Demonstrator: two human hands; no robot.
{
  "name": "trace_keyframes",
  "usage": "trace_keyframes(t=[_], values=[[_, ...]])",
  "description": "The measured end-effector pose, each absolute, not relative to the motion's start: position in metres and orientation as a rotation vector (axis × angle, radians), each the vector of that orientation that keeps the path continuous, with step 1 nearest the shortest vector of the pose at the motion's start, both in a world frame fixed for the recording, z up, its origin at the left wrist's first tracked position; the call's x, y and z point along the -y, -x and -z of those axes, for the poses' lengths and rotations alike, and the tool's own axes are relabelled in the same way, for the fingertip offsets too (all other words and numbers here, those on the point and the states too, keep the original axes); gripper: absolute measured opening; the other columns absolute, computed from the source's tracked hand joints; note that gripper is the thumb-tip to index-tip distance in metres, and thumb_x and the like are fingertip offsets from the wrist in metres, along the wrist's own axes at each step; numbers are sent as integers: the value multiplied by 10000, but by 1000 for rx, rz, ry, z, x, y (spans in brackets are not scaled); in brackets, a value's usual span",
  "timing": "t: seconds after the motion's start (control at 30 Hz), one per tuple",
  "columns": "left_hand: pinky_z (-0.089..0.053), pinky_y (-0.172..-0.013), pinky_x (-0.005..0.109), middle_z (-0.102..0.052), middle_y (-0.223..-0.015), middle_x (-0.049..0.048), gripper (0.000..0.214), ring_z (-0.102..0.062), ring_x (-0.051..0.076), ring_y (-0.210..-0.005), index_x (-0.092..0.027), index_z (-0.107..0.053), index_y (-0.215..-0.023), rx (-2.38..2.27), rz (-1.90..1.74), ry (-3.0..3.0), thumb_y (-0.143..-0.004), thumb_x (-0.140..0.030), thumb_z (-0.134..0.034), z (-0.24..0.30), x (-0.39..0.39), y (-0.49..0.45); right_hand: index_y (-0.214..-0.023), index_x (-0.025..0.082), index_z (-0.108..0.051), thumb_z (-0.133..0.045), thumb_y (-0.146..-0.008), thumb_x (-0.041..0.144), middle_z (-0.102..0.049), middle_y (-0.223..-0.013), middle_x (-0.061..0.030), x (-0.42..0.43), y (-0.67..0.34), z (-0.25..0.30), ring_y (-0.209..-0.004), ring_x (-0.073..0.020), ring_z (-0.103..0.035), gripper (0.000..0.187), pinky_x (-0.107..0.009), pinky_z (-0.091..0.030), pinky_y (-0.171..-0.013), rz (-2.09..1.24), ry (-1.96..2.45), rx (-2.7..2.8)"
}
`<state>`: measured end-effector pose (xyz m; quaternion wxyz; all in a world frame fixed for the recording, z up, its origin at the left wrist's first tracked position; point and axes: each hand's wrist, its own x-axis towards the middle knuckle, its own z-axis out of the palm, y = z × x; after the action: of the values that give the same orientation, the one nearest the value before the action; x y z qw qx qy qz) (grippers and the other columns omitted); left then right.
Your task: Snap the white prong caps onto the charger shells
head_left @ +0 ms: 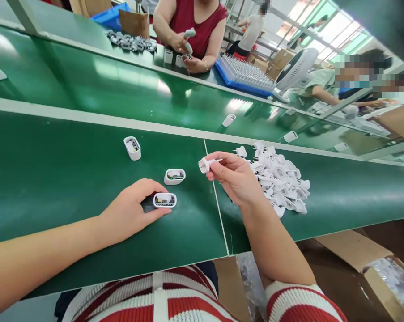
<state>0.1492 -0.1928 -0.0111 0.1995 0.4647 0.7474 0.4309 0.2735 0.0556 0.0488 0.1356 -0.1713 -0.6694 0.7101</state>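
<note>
My left hand (134, 208) grips a white oval charger housing (164, 200) by its sides, thumb and fingers around it. The housing stands on the green table with its top open, and a circuit board shows inside. Just behind it a second charger housing (175, 176) stands the same way, and a third housing (132, 148) is farther back on the left. In my right hand (233, 174) a white plug cap (204, 166) with metal prongs is pinched between thumb and fingers, above the table. A heap of white plug caps (278, 179) lies right of that hand.
Beyond a pale rail runs a green conveyor belt (121, 94) carrying white housings (228, 120). Across it a person in a red top (197, 27) handles white parts. A blue tray of pronged parts (245, 76) and a fan (297, 67) stand there. Cardboard boxes (342, 250) sit below my table at right.
</note>
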Motion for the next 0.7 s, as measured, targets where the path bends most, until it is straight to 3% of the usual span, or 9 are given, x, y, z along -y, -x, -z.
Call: trace_keyframes(t=[0.13, 0.33, 0.7], values=[[-545, -875, 323, -717, -1054, 19, 258, -663, 210, -954, -254, -720, -1052, -2074, -1218, -1300, -887, -450, -753, 10, 192, -149, -814, 235, -744, -858, -811, 422, -732, -938, -23, -37, -274, -53, -725, -130, -633, 219, -297, -569, -663, -2056, 315, 2070], [-544, -876, 340, -710, -1084, 36, 259, -654, 227, -996, -255, -714, -1067, -2073, -1210, -1288, -892, -446, -735, 12, 193, -150, -1105, 248, -687, -890, -786, 377, -737, -1077, -34, -27, -274, -47, -747, -121, -655, 399, -298, -599, -722, -2032, 304, 2141], [-555, -871, 337, -714, -1063, 30, 204, -667, 221, -983, -262, -713, -1041, -2062, -1228, -1323, -885, -393, -724, 9, 192, -151, -1091, 250, -717, -906, -759, 379, -758, -1065, -31, -34, -271, -44, -789, -128, -690, 403, -278, -600, -739, -2297, 327, 1994]])
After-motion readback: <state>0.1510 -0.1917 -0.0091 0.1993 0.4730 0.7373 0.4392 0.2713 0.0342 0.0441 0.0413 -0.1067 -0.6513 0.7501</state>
